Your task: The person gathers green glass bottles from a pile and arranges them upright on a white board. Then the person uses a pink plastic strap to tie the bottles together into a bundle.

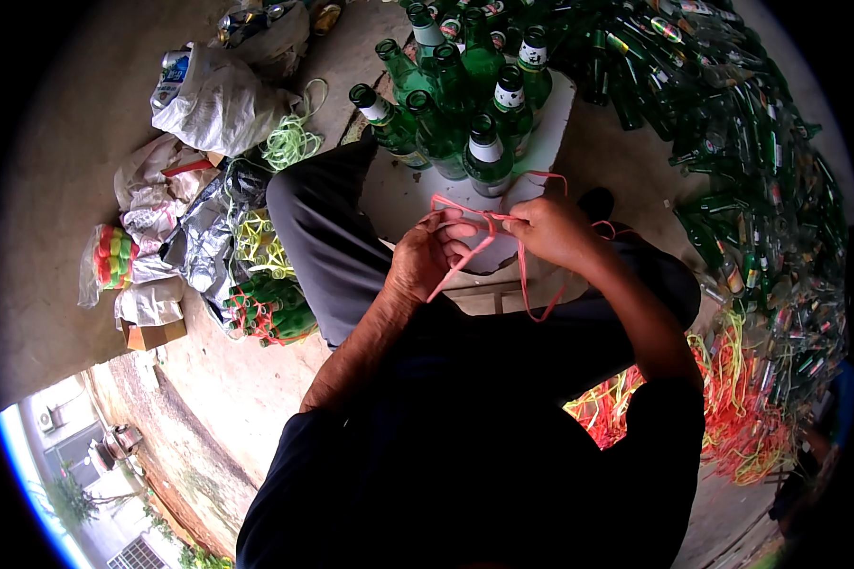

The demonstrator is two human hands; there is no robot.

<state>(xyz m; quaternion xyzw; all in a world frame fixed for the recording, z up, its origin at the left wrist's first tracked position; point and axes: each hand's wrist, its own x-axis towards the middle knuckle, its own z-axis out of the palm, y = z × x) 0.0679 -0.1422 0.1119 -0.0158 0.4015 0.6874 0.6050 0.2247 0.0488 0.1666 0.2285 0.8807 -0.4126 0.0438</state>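
A cluster of green glass bottles (pixel 454 109), some with white neck labels, stands upright on a white board (pixel 547 140) in front of me, above my bent legs. Below the bottles, my left hand (pixel 429 251), palm turned up, has curled fingers holding pink flat twine (pixel 484 244) looped across them. My right hand (pixel 550 226) pinches the same twine just to the right, its thumb and forefinger closed on it. Strands hang down between and beside my hands.
A heap of empty bottles (pixel 731 152) curves along the right, with a red-yellow tangle of twine (pixel 731 408) below. On the left lie plastic sacks (pixel 199 104), pale green twine (pixel 289 144), yellow twine (pixel 256 242) and tied green bottles (pixel 266 308). A bright paved area shows lower left.
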